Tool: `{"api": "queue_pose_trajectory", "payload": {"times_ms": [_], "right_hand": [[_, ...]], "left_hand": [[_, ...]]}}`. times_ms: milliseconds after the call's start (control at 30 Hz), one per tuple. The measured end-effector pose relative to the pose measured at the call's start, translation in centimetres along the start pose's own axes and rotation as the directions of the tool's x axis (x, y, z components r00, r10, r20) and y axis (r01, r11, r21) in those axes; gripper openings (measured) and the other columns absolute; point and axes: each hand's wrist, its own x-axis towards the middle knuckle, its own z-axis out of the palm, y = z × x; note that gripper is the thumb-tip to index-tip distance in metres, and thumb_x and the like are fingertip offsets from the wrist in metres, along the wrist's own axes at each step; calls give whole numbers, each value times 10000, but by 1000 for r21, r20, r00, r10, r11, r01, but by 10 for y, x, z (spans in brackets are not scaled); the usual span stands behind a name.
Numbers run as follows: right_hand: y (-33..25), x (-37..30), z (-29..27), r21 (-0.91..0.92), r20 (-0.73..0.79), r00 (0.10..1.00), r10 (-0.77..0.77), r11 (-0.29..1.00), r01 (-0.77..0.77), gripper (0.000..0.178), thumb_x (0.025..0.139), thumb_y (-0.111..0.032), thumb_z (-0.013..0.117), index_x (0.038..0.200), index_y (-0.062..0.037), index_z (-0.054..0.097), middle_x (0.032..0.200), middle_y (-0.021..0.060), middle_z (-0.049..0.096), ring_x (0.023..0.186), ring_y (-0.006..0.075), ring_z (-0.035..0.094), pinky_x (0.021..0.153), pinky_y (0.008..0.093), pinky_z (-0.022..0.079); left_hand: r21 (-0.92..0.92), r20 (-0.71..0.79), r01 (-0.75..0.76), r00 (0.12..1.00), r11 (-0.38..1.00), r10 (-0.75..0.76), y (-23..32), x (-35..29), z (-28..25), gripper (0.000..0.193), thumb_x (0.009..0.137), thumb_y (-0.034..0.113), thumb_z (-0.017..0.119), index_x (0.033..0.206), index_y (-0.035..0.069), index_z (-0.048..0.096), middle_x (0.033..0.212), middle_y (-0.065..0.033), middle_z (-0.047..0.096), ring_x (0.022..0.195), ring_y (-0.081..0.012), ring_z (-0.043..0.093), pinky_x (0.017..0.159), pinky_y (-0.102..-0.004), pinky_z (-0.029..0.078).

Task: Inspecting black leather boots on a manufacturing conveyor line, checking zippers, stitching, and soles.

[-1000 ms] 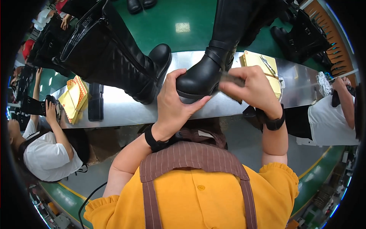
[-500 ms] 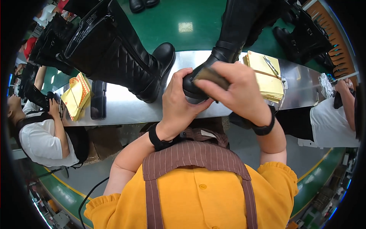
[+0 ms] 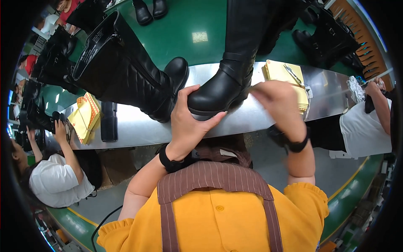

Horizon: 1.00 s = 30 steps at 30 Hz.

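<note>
A tall black boot (image 3: 216, 93) stands on the metal bench with its toe toward me. Straps cross its ankle. My left hand (image 3: 189, 124) is closed round the toe, thumb on the near side and fingers on the far side. Just right of the boot's side, my right hand (image 3: 279, 103) is curled and blurred by motion. A brownish edge of the pad in it shows by the fingertips; most of the pad is hidden. To the left leans another black boot (image 3: 126, 71) with quilted stitching and a zip, its sole near my left fingers.
Yellow paper stacks (image 3: 283, 71) with a pen lie at the right. Another yellow bundle (image 3: 85, 115) and a black phone-like case (image 3: 109, 122) lie left on the metal bench (image 3: 159, 136). More boots stand on the green surface (image 3: 189, 46). Co-workers sit at both sides.
My right hand has moved off the boot's toe to the right with the pad, uncovering the toe. My left hand and the boot have shifted slightly left.
</note>
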Motion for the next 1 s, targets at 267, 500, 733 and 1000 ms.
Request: {"api": "queue_pose_trajectory", "payload": {"times_ms": [267, 500, 733, 1000], "right_hand": [[312, -76, -75, -358, -293, 685, 666, 588, -725, 573, 955, -481, 455, 1196, 21, 587, 1133, 309, 617, 1115, 466, 558, 947, 493, 430], [307, -88, -66, -636, -427, 786, 446, 469, -612, 521, 886, -422, 639, 1175, 11, 625, 1075, 229, 667, 1024, 411, 619, 938, 473, 454], [124, -12, -28, 592, 344, 907, 244, 694, -411, 440, 988, -232, 561, 1342, 25, 505, 1231, 120, 613, 1148, 192, 572, 991, 296, 421], [12, 0, 28, 813, 517, 752, 408, 41, -581, 523, 906, -181, 685, 1292, 82, 451, 1130, 102, 627, 957, 128, 629, 845, 277, 535]], "left_hand": [[-127, 44, 47, 998, 991, -42, -29, 5, -12, 703, 668, 243, 884, 1223, 83, 483, 1113, -132, 600, 983, -231, 639, 875, -328, 506], [-392, 82, 204, 979, 897, -187, -36, 2, -10, 687, 721, 161, 859, 1253, 63, 436, 1114, -114, 574, 999, -172, 620, 891, -302, 515], [-584, 181, 287, 958, 759, -224, -23, -9, -15, 674, 753, 60, 817, 1289, 46, 409, 1149, -99, 534, 1068, -159, 575, 960, -293, 486], [-552, 406, 467, 874, 691, -266, -25, -23, -51, 678, 719, 128, 816, 1294, 85, 461, 1183, -44, 525, 1106, -145, 512, 960, -277, 432]]}}
